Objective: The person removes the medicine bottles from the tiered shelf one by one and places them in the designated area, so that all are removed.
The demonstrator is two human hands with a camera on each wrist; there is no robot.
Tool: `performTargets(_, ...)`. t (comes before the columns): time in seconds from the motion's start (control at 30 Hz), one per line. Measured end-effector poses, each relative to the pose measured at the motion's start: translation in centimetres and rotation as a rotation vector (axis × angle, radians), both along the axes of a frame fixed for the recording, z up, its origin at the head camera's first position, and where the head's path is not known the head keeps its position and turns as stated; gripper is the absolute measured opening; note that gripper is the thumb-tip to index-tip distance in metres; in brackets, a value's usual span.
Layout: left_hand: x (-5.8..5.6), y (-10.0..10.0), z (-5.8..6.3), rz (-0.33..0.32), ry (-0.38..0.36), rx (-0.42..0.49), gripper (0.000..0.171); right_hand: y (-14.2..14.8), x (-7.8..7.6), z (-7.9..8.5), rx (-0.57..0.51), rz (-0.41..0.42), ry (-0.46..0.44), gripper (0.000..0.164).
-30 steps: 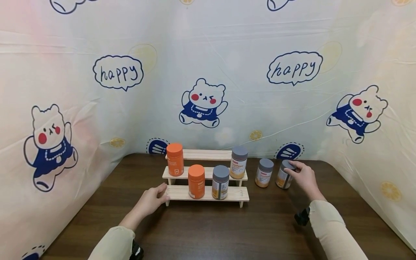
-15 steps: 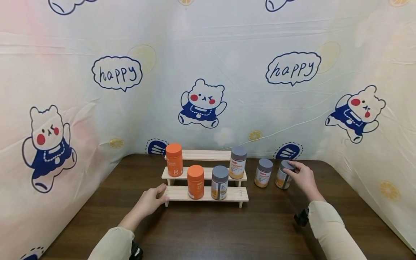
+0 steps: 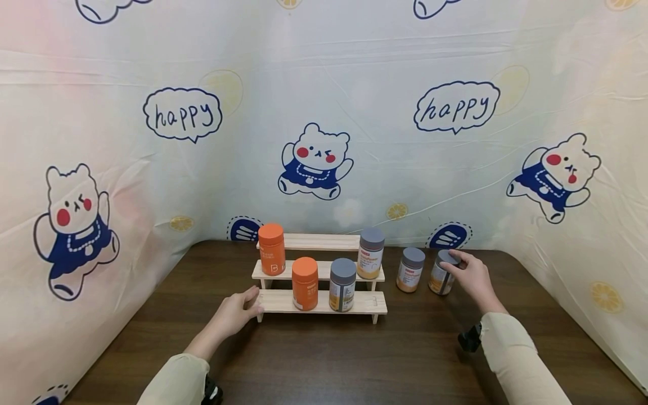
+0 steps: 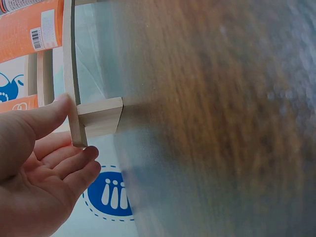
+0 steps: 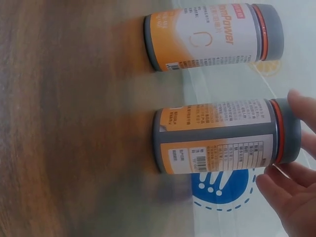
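Note:
A wooden three-step display rack (image 3: 324, 304) stands on the table. My left hand (image 3: 233, 313) holds the left end of its lowest step; in the left wrist view the thumb lies on the board and the fingers are around its end. My right hand (image 3: 475, 278) grips the grey lid of a supplement bottle (image 3: 441, 277), standing upright on the table right of the rack. The right wrist view shows thumb and fingers on either side of that lid. A like grey-lidded supplement bottle (image 3: 410, 271) stands just left of it, apart from the hand.
Orange bottles stand on the lowest step (image 3: 305, 287) and middle step (image 3: 272, 253). Grey-lidded bottles stand on the lowest (image 3: 342, 287) and middle (image 3: 371, 256) steps. A printed cloth (image 3: 324, 84) hangs behind the brown table (image 3: 324, 360) and along both its sides.
The head view has shifted very slightly. Both hands, the rack and the bottles hold their places.

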State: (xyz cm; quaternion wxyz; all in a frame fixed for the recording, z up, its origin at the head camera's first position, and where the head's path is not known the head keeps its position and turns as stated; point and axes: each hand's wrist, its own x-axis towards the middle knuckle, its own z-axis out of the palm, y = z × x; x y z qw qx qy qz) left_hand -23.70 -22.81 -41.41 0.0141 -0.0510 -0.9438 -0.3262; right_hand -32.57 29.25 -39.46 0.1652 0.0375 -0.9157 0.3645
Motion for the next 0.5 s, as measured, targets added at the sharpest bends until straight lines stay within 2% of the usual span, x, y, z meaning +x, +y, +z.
performTargets(0.17,-0.1,0.0,0.0,0.001,-0.008,0.006,0.055,-0.2,0.2,0.9,-0.059,0.006,0.001,0.06)
performTargets(0.37,0.0,-0.1,0.0,-0.008,0.007,-0.017,0.055,-1.1,0.6,3.1,-0.061,0.014,0.053,0.06)
performTargets(0.5,0.0,-0.1,0.1,-0.014,0.01,-0.019,0.055,-1.8,0.7,4.5,-0.082,0.053,0.055,0.063)
